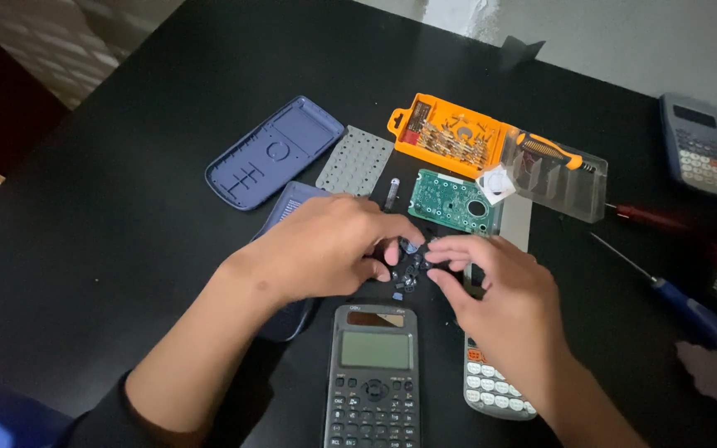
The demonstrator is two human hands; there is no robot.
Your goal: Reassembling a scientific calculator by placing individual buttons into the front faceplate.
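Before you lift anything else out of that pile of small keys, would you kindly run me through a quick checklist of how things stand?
1. Left hand on the loose keys: ok, fingertips touch them.
2. Right hand at the pile: ok, fingers meet it from the other side.
3. Keys kept together: not ok, a few lie apart near the black calculator.
4. Green circuit board clear of the hands: ok.
5. Blue screwdriver within reach: ok, right of the hand.
6. Anything gripped: cannot tell.

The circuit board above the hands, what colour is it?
Green: the circuit board shows best in the head view.
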